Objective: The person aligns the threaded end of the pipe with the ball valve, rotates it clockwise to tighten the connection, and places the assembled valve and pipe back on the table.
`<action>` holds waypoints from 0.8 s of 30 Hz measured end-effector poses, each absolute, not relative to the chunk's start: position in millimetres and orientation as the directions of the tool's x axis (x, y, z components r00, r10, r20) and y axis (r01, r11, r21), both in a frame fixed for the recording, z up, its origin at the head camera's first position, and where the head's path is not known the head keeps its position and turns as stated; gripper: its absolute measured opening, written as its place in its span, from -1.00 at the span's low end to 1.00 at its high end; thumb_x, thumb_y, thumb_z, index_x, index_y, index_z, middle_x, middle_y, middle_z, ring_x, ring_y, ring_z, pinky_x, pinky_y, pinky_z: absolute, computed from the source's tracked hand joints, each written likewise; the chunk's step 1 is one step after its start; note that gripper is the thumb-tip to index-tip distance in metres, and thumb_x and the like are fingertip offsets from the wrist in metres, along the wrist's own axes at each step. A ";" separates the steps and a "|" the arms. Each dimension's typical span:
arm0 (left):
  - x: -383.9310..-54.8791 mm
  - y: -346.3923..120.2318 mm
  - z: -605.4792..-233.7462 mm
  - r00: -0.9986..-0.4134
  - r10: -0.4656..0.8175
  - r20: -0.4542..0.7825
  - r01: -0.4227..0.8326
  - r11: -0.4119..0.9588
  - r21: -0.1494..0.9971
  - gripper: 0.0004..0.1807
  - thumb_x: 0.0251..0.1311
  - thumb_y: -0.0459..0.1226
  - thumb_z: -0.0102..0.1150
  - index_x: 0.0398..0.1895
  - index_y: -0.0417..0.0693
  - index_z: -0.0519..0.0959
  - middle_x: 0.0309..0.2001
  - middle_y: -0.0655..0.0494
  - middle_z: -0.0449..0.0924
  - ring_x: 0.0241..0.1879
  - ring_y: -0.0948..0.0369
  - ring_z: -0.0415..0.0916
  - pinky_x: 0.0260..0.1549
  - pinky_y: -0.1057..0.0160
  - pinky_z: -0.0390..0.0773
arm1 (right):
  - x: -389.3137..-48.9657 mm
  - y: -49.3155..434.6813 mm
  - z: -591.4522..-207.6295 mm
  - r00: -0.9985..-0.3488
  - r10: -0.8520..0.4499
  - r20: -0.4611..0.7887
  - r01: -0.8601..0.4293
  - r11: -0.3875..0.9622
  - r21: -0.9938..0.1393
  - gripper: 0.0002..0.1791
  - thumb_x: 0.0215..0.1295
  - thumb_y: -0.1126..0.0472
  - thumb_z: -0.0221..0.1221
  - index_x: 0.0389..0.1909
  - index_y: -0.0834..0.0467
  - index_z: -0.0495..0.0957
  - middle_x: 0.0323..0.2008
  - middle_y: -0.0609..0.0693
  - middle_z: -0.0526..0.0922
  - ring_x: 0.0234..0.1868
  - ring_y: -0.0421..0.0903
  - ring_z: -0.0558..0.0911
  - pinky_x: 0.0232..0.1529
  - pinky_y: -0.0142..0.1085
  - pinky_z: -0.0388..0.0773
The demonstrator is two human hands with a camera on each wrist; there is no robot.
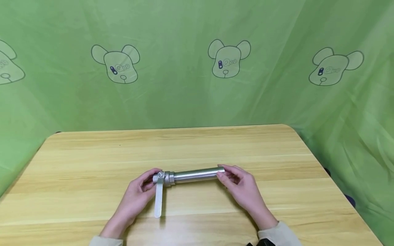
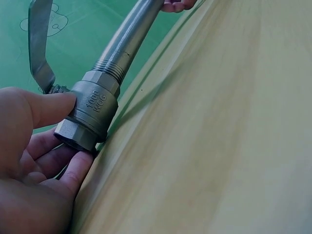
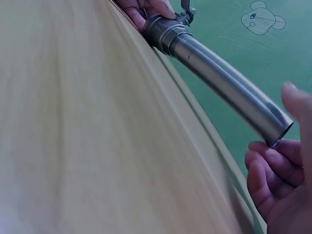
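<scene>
A metal ball valve (image 1: pixel 167 178) with a flat lever handle (image 1: pixel 158 200) is held in my left hand (image 1: pixel 136 196). In the left wrist view the thumb lies on the valve body (image 2: pixel 95 105), with fingers below its hex end. A steel pipe (image 1: pixel 197 174) sits in the valve's other end; several threads (image 2: pixel 111 69) show at the joint. My right hand (image 1: pixel 243 189) is at the pipe's free end. The right wrist view shows the thumb (image 3: pixel 295 100) apart from the pipe and bent fingers (image 3: pixel 273 165) just under its rim, a fingertip seeming to touch it.
The valve and pipe are over a light wood table (image 1: pixel 92 153) with rounded far corners. Green cloth (image 1: pixel 175 99) printed with bear heads hangs behind and at both sides. A small black object (image 1: pixel 264 242) shows by the right sleeve at the bottom edge.
</scene>
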State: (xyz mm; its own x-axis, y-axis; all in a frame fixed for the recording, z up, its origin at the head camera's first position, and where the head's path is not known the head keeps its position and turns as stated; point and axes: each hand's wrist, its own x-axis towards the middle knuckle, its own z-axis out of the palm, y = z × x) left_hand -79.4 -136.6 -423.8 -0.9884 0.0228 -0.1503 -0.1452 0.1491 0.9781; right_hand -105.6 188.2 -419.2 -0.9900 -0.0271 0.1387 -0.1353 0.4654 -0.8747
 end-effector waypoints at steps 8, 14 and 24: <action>-81.0 -136.3 -425.6 -0.989 0.040 -0.141 -0.134 0.145 0.980 -0.41 0.39 -0.49 0.26 0.47 -0.06 0.53 0.41 -0.21 0.57 0.37 -0.07 0.62 0.28 0.37 0.69 | -107.6 194.0 -416.5 -0.998 -0.052 0.034 -0.051 0.375 -0.926 -0.46 0.21 0.21 0.56 0.22 0.15 0.69 -0.15 0.13 0.72 -0.23 -0.19 0.68 -0.19 -0.47 0.74; -81.4 -138.2 -423.4 -0.988 0.043 -0.146 -0.138 0.147 0.979 -0.41 0.39 -0.48 0.26 0.48 -0.07 0.52 0.40 -0.20 0.58 0.36 -0.07 0.62 0.26 0.40 0.69 | -109.1 192.8 -414.4 -1.000 -0.018 -0.018 0.009 0.385 -0.923 -0.49 0.21 0.15 0.57 0.17 0.20 0.72 -0.19 0.08 0.76 -0.28 -0.22 0.68 -0.23 -0.47 0.74; -81.1 -139.5 -423.0 -0.988 0.061 -0.141 -0.131 0.137 0.982 -0.40 0.38 -0.51 0.24 0.48 -0.06 0.52 0.41 -0.21 0.56 0.37 -0.07 0.62 0.24 0.41 0.70 | -108.4 188.9 -416.7 -0.999 0.030 0.023 -0.006 0.471 -0.882 -0.58 0.34 0.04 0.49 0.05 0.26 0.77 -0.29 0.03 0.82 -0.37 -0.25 0.68 -0.29 -0.47 0.70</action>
State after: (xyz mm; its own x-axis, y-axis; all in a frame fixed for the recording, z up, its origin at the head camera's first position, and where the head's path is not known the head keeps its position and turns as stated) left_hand -81.1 -139.5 -423.0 -0.9882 0.0613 -0.1407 -0.1313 0.1375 0.9818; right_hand -108.4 188.9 -416.7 -0.9993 0.0301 0.0227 -0.0058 0.4709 -0.8822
